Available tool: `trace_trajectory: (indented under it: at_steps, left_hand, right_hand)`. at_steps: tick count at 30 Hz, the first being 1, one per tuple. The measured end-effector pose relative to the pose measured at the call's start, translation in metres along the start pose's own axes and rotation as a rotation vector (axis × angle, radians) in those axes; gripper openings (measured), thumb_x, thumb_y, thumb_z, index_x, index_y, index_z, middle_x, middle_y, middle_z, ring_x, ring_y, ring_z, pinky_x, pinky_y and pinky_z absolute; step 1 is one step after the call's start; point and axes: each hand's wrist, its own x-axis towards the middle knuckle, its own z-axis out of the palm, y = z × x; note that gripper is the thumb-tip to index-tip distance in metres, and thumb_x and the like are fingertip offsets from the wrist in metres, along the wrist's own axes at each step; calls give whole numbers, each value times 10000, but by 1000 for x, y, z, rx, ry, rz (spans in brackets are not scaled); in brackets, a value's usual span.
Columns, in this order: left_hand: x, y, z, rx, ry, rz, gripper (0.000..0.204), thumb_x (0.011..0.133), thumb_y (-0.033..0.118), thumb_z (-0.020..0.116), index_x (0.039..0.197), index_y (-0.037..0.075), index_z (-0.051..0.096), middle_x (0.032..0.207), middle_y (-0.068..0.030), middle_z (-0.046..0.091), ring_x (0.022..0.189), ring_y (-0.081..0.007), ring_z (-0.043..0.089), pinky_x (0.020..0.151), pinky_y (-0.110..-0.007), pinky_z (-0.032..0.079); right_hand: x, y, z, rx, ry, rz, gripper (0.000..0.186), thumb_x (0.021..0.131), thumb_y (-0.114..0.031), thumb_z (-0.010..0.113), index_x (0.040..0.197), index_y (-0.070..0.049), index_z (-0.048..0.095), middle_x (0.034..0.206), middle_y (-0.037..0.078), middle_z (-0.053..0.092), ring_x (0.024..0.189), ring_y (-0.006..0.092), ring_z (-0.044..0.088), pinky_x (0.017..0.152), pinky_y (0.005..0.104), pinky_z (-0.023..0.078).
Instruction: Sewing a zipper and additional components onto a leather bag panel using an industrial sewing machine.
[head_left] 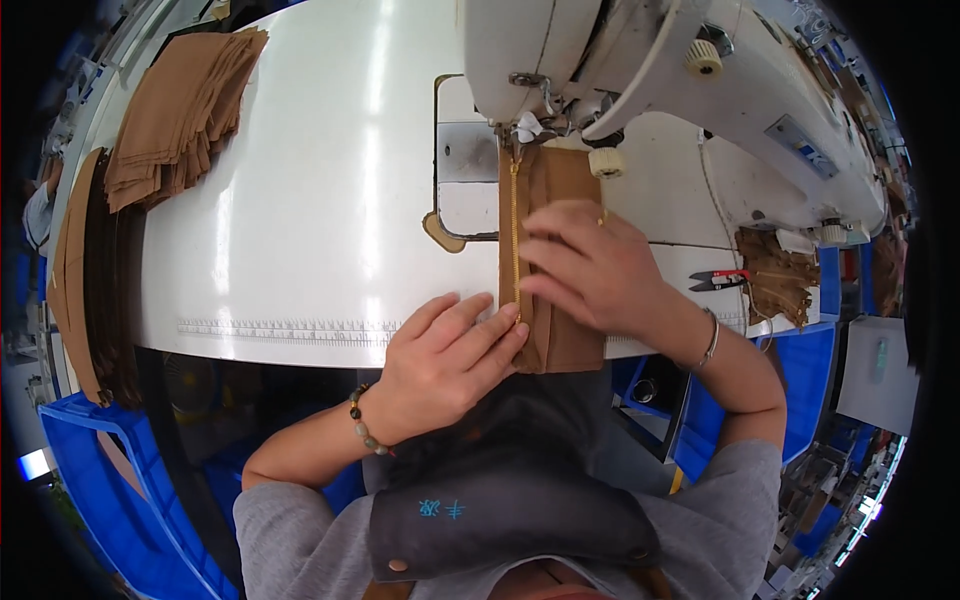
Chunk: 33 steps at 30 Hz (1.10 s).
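A gold-toothed zipper [515, 225] runs lengthwise along a brown fabric piece [572, 340]. The far end of both lies under the needle area of a white sewing machine [640, 60]. My left hand [440, 365] has its thumb and forefinger close together on the zipper's near end, its other fingers bent beside the fabric. Over the right part of the fabric is my right hand [590, 265], fingers apart and slightly blurred, tips near the zipper's edge. Whether those tips press on the cloth is hard to see.
Stacked brown fabric pieces [185, 110] lie at the far left, with more brown panels [80, 280] hanging over the left edge. Red-and-black thread snips [718, 280] rest at the right beside crumpled brown pieces [780, 275]. Blue bins [110, 470] stand below the white table [290, 200].
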Motion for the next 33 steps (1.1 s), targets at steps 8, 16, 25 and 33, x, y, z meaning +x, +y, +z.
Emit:
trace_trajectory:
  at_steps: [8,16,25,33]
  left_hand:
    - [-5,0,5,23,-5,-25,546,726,443,896,1172,153,772,1246,-25,737,1129,-251,689,983,-413,548]
    - [-28,-5,-14,15,26,25,456,819,425,847,1162,135,771,1233,-37,738,1165,-243,668,991,-424,550]
    - [-129,-165,-211,1072,145,-688,438,955,330,748,1292,55,697,1349,-119,688,1261,-359,617,1053,-444,496]
    - [-179,-204,-318,1055,-34,-1310,414,1020,411,620,1207,60,737,1109,-212,747,1043,-427,698,923,-500,543]
  right_hand:
    - [7,24,20,-87,-118,165,817,806,-627,759,1437,-128,620,1499,197,531,1368,405,540,995,474,529]
    - [12,18,10,-101,-169,158,899,720,-682,777,1418,-131,642,1535,195,518,1396,397,524,1064,492,473]
    - [13,16,10,-192,-159,156,948,685,-690,773,1414,-98,646,1544,192,519,1437,384,492,1131,540,411]
    - [12,16,10,-202,-159,142,940,699,-688,766,1421,-99,641,1543,189,522,1425,389,503,1124,548,410]
